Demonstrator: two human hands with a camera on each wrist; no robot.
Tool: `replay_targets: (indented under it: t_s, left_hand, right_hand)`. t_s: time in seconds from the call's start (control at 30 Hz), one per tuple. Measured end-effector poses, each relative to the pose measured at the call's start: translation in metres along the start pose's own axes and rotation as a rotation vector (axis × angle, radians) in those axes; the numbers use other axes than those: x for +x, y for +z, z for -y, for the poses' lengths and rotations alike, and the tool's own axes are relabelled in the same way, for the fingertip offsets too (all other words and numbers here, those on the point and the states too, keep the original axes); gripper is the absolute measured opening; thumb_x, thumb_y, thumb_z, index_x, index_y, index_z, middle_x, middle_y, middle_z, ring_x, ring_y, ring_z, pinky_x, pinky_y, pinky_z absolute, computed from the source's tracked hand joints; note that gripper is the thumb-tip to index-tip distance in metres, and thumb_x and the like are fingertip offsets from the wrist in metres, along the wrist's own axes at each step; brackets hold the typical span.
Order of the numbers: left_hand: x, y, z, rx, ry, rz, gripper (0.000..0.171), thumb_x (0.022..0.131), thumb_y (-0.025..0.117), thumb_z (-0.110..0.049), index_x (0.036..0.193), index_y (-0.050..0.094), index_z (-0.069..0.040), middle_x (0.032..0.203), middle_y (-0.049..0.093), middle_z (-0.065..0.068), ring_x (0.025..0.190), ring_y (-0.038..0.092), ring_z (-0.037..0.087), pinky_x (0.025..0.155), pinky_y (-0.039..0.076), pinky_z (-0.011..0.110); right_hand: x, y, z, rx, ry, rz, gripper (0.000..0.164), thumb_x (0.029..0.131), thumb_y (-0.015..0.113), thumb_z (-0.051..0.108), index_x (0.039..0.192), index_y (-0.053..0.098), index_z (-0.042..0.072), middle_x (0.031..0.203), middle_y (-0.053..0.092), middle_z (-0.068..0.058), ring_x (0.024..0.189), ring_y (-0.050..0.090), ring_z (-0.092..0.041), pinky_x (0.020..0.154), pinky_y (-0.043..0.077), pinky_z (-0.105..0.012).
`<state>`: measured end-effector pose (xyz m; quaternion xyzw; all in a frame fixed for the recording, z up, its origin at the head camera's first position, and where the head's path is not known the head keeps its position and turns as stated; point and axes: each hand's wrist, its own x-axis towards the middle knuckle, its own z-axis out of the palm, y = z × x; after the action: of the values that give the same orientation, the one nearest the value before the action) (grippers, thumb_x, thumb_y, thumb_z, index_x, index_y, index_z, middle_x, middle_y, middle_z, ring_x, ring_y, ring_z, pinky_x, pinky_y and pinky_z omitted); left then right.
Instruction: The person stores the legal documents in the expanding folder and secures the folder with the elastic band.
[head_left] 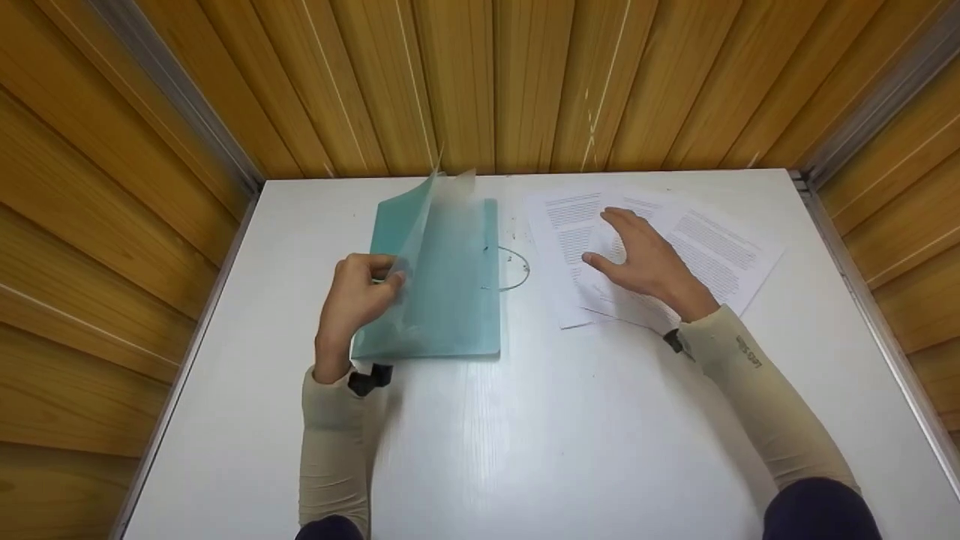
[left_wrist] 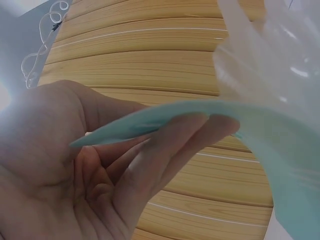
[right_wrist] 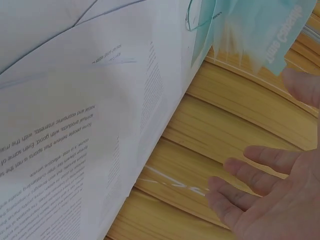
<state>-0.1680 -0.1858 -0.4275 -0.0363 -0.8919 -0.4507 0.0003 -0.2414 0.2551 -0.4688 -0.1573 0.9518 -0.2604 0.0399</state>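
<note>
A teal document folder (head_left: 457, 300) lies on the white table with its front cover lifted partway. My left hand (head_left: 364, 289) pinches the raised cover and translucent sleeves near their free edge, thumb on one side and fingers on the other. In the left wrist view, the teal cover (left_wrist: 165, 112) bends between thumb and fingers of that hand (left_wrist: 105, 165). My right hand (head_left: 645, 255) hovers over fanned printed sheets (head_left: 720, 247), fingers spread and holding nothing. In the right wrist view, its fingers (right_wrist: 270, 157) are apart from the sheets (right_wrist: 50, 150).
A thin elastic loop (head_left: 528, 268) sticks out from the folder's right edge, between folder and papers. Wood-plank walls (head_left: 525, 82) rise behind the table (head_left: 525, 442) and on both sides. Metal posts (head_left: 187, 90) stand at the back corners.
</note>
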Motion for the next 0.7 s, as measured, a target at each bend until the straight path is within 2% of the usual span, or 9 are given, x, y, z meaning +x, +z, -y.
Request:
replay_targets:
  t_s: [0.17, 0.4, 0.7]
  left_hand:
    - [0.001, 0.001, 0.0, -0.011, -0.007, 0.009, 0.039, 0.098, 0.065, -0.008, 0.133, 0.07, 0.008, 0.125, 0.074, 0.027, 0.109, 0.077, 0.037, 0.087, 0.064, 0.053]
    - [0.002, 0.0, 0.002, -0.008, 0.017, 0.003, 0.034, 0.098, 0.065, -0.007, 0.129, 0.074, 0.006, 0.121, 0.077, 0.024, 0.102, 0.078, 0.034, 0.081, 0.064, 0.048]
    - [0.002, -0.001, 0.002, -0.012, -0.005, 0.012, 0.039, 0.099, 0.065, -0.009, 0.134, 0.07, 0.007, 0.126, 0.074, 0.025, 0.107, 0.077, 0.035, 0.085, 0.065, 0.051]
  right_hand:
    - [-0.009, -0.013, -0.012, 0.048, 0.037, -0.039, 0.091, 0.1, 0.065, 0.059, 0.166, 0.034, 0.004, 0.173, 0.031, -0.019, 0.16, 0.026, -0.044, 0.128, 0.023, -0.064]
    - [-0.02, -0.031, -0.027, 0.063, 0.099, -0.088, 0.093, 0.098, 0.066, 0.061, 0.165, 0.035, 0.004, 0.172, 0.032, -0.02, 0.159, 0.027, -0.047, 0.127, 0.022, -0.068]
    - [-0.037, -0.047, -0.051, 0.074, 0.195, -0.151, 0.096, 0.097, 0.067, 0.063, 0.165, 0.034, 0.003, 0.171, 0.032, -0.025, 0.156, 0.028, -0.051, 0.123, 0.024, -0.074]
